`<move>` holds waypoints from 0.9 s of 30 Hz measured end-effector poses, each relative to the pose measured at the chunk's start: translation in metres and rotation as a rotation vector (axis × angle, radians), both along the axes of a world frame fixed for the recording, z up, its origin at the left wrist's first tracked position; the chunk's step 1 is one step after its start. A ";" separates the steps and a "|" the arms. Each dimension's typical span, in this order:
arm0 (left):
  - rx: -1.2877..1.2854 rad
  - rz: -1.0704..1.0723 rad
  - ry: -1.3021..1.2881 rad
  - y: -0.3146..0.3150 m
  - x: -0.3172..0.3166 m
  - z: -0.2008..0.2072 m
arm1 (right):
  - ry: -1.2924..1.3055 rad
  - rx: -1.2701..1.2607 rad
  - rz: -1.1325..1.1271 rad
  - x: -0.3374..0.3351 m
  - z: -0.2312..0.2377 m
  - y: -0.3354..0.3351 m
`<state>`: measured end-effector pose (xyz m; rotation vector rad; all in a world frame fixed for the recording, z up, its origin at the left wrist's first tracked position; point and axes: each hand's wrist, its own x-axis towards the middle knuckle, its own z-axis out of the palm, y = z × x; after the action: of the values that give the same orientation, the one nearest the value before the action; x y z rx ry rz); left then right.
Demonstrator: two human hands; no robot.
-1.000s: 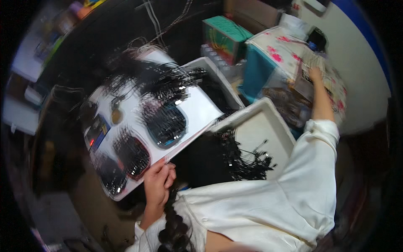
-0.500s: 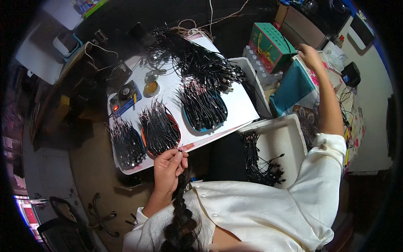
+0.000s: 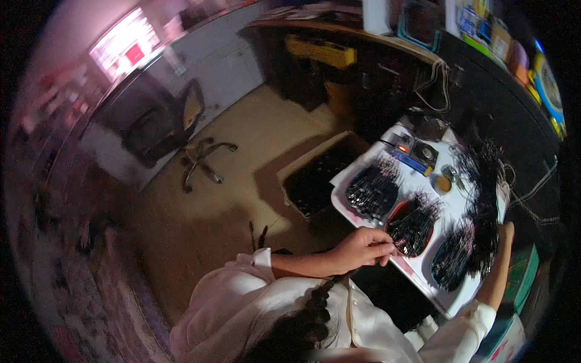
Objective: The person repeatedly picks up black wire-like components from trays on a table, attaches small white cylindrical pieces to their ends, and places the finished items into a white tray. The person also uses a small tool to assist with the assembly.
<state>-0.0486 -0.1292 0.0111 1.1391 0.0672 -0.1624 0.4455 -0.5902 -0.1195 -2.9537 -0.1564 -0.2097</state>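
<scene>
At the near edge of the white table (image 3: 417, 275), my left hand (image 3: 366, 249) is closed in a pinch, with a thin cable's reddish wire ends at its fingertips, hard to see in the blur. Right beside it is an orange-rimmed bowl (image 3: 433, 241) packed with short black cables. Another bundle of black cables (image 3: 370, 192) stands to its left, and a blue bowl of cables (image 3: 433, 272) to its right. My right hand (image 3: 506, 232) is at the table's far right, by a heap of long black cables (image 3: 484, 206); its fingers are smeared and partly hidden.
A blue device with a red light (image 3: 414, 158) and a small round tin (image 3: 443, 183) sit behind the bowls. Left of the table stands an open box with dark contents (image 3: 324, 175). A chair base (image 3: 203, 163) is farther left. A green carton (image 3: 525, 278) stands at right.
The view has swung left, so the table now appears at the right. My right hand has moved from beside the green carton to the cable heap. My left hand stays near the orange-rimmed bowl.
</scene>
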 end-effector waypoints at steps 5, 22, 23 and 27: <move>-0.013 0.048 -0.022 0.015 -0.014 -0.009 | 0.415 1.241 0.068 0.001 0.065 -0.028; -0.515 -0.122 -0.092 0.008 0.015 0.044 | -0.140 1.393 0.665 -0.528 0.169 0.280; -0.561 -0.122 -0.121 0.008 0.017 0.041 | -0.076 1.449 0.621 -0.540 0.155 0.282; -0.252 0.029 -0.153 0.021 0.012 0.028 | 0.072 1.518 0.506 -0.561 0.123 0.255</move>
<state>-0.0363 -0.1077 0.0394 0.8955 -0.0713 -0.0557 -0.1155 -0.3354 0.0035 -1.3553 -0.4604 -0.0712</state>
